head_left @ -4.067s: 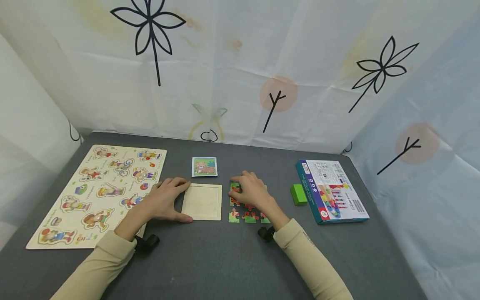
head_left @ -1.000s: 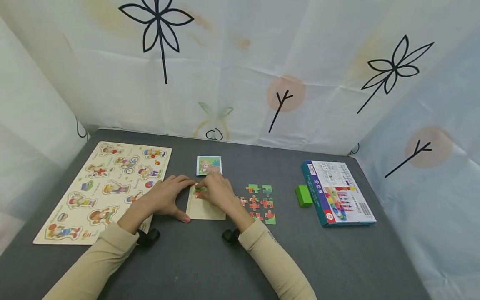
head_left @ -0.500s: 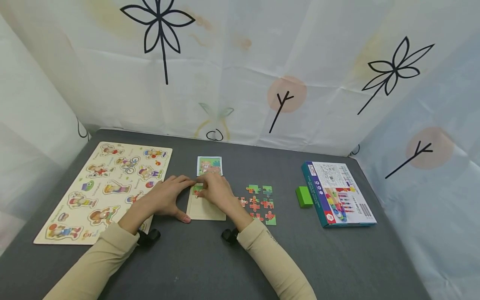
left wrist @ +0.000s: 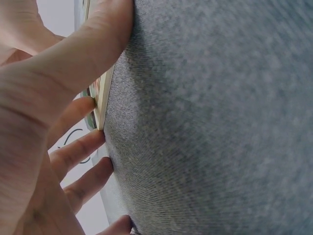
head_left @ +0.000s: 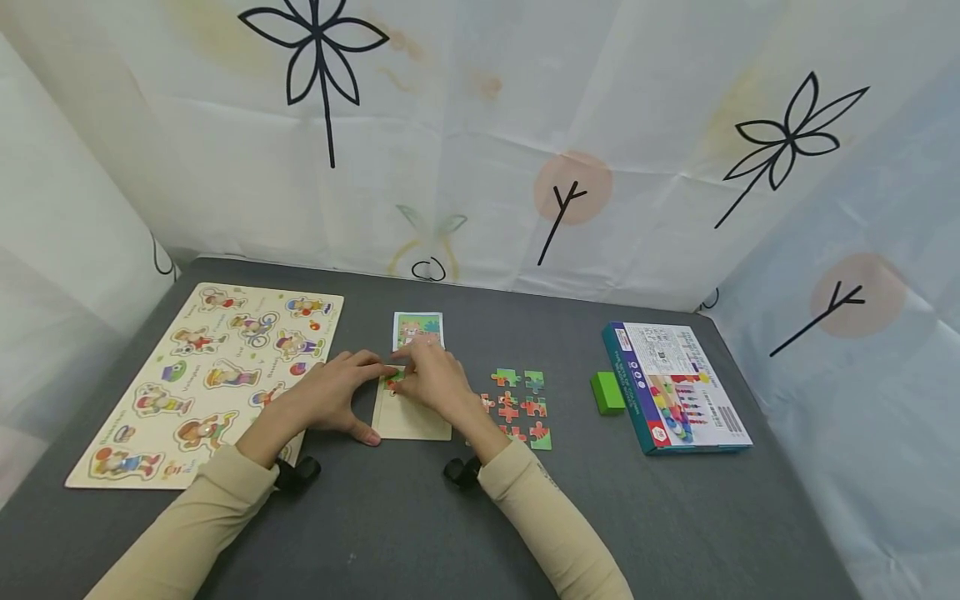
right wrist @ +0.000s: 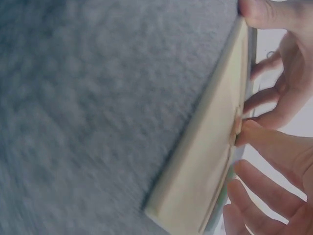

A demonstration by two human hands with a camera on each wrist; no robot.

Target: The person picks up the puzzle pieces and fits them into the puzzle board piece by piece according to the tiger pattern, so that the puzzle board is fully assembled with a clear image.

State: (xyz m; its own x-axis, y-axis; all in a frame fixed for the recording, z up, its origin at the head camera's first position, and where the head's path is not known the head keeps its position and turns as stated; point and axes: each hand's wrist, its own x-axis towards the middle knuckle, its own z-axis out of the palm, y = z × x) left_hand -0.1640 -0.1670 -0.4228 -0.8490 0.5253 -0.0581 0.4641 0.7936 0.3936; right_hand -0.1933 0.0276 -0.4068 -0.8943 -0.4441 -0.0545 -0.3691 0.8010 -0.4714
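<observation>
A pale wooden puzzle tray (head_left: 412, 423) lies mid-table. My left hand (head_left: 330, 396) rests spread along its left side, thumb at the near corner and forefinger reaching the far-left corner. Over the tray's far part is my right hand (head_left: 435, 379), its thumb and forefinger pinching a small red-and-green jigsaw piece (head_left: 393, 382) at that corner. The right wrist view shows the piece (right wrist: 238, 125) low against the tray (right wrist: 195, 171). Several loose jigsaw pieces (head_left: 508, 408) lie in rows right of the tray; my right wrist hides some.
Behind the tray lies a small picture card (head_left: 418, 323), partly covered by my right hand. A large picture board (head_left: 168, 417) fills the table's left. On the right stand a green block (head_left: 608, 393) and a flat box (head_left: 686, 387). White fabric (head_left: 465, 108) hangs behind.
My right hand has gone left from the loose pieces to the tray, bringing a jigsaw piece to the far-left corner. My left forefinger has just shifted right, onto that corner.
</observation>
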